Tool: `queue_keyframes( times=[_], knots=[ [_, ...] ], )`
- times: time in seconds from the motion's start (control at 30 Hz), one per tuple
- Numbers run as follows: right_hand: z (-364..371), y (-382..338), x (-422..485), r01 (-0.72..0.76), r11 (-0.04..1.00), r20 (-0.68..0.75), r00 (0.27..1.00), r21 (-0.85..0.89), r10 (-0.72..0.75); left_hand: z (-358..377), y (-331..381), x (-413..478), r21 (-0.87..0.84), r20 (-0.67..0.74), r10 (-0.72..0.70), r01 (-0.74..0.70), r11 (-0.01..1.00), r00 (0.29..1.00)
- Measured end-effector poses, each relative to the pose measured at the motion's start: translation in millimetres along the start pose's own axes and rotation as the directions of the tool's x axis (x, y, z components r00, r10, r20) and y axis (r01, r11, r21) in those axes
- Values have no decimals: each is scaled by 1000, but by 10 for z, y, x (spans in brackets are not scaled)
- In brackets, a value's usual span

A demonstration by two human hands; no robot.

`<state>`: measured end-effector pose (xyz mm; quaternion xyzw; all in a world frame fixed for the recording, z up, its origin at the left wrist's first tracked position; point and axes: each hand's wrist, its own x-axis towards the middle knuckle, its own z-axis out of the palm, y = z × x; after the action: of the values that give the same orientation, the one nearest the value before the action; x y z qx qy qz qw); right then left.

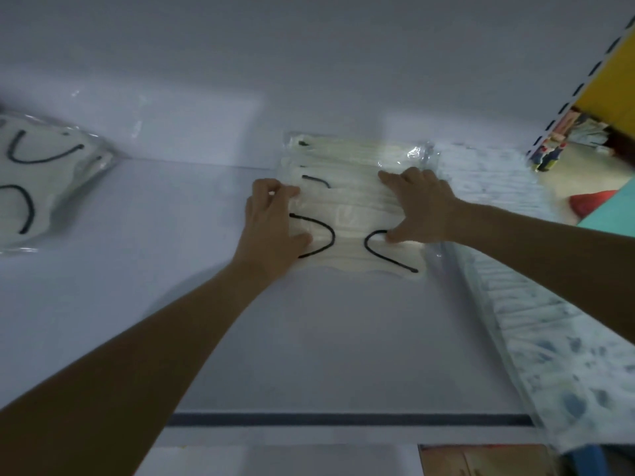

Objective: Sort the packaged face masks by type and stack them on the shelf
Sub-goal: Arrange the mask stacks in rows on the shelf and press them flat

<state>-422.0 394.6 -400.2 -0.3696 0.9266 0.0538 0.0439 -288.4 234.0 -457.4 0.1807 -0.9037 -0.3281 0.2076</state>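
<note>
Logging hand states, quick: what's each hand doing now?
Left hand: on the left edge of the mask pack, fingers bent; grip cannot be told.
Right hand: open, fingers flat on the pack.

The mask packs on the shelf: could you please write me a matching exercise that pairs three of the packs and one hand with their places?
Things:
1. centre pack
2. left pack
3. speckled packs
4. left hand

Places:
A. along the right side of the shelf
B. resting on the centre pack's left edge
C. lying flat in the middle
D. at the far left, cut off by the picture's edge

Pairs: 1-C, 2-D, 3-A, 4-B
</note>
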Motion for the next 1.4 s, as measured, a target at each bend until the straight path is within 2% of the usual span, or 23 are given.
queue_keyframes(
  times=[0.07, 0.17, 0.2, 0.3, 0.33, 0.43, 0.5, 0.73, 0.87, 1.0, 1.07, 1.17, 1.27, 1.4],
  knots=[
    [5, 29, 10, 35, 999, -69, 997, -28, -36, 19, 23, -4, 26, -41, 40, -39, 999, 998],
    [31, 99, 10, -2, 999, 3, 1000, 51, 2, 38, 25, -4, 90, 1, 15, -15, 996, 1000],
    [34, 121, -4, 1, 998, -15, 1000, 62, 0, 36, 7, -5, 114, 9, -1, 0, 993, 1000],
    [71, 179, -72, 180, 982, -247, 955, 51, -162, -9, -34, -13, 216, -6, 16, -14, 976, 1000],
    [98, 190, -72, 221, 974, -255, 946, 57, -199, -25, -42, -6, 253, -10, 41, -37, 967, 999],
    [135, 139, -54, 156, 978, -87, 986, 140, -145, -70, -50, 58, 338, 43, 131, -138, 931, 990],
    [142, 100, -20, 111, 986, -68, 992, 126, -104, -99, -43, 96, 372, 117, 148, -182, 910, 982],
    [133, 29, -66, 94, 993, -298, 952, 76, -68, -95, -51, 23, 393, 134, 161, -202, 897, 978],
    [192, -6, -34, 9, 997, -254, 967, 81, 12, -51, -74, -24, 460, 82, 313, -315, 830, 946],
    [281, 20, -96, 66, 995, -430, 898, -77, -93, -23, -23, -47, 506, 128, 342, -358, 785, 931],
    [314, 41, -139, 121, 981, -391, 904, -148, -171, -5, 5, -44, 495, 167, 257, -307, 813, 952],
    [300, 71, -222, 153, 981, -211, 962, -117, -175, 8, 8, -52, 452, 218, 176, -259, 854, 960],
    [250, 54, -323, 167, 986, -229, 960, 7, -161, -25, 19, -149, 410, 185, 170, -234, 882, 968],
    [350, -109, -446, 265, 964, -255, 931, -21, -262, -191, -52, -348, 359, 130, 228, -260, 896, 965]
  ],
)
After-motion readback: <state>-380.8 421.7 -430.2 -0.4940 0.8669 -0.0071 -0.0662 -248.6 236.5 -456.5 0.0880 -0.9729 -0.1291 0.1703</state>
